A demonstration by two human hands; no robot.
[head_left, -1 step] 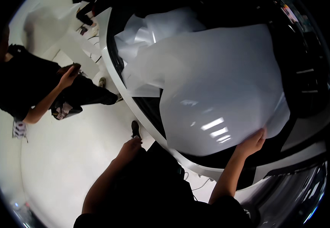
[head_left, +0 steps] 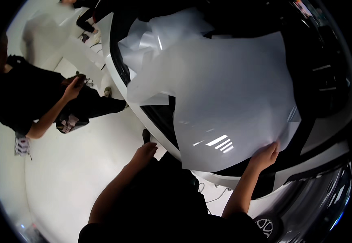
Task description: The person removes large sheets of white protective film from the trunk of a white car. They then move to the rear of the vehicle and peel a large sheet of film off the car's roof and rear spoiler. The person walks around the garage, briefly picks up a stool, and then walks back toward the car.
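Observation:
A large sheet of pale, translucent film (head_left: pixel 232 89) lies over the dark surface of a white car, smooth in its near part. Its far-left end is crumpled into loose folds (head_left: pixel 155 42). My right hand (head_left: pixel 264 156) pinches the near-right edge of the film, and small creases run up from the fingers. In front of my body, my left hand (head_left: pixel 143 156) is closed, apart from the sheet. Whatever is in its fingers, if anything, is hidden.
The car's white body edge (head_left: pixel 139 117) curves between me and the film. At the left a person in black (head_left: pixel 30 91) holds a small dark object. Cables (head_left: pixel 218 196) lie on the floor near my right arm. A dark car with a wheel (head_left: pixel 265 227) is at lower right.
The film's near-left corner has come down and spread flatter, and its right side has drawn in slightly. My right hand has shifted a little left and nearer, still gripping the edge.

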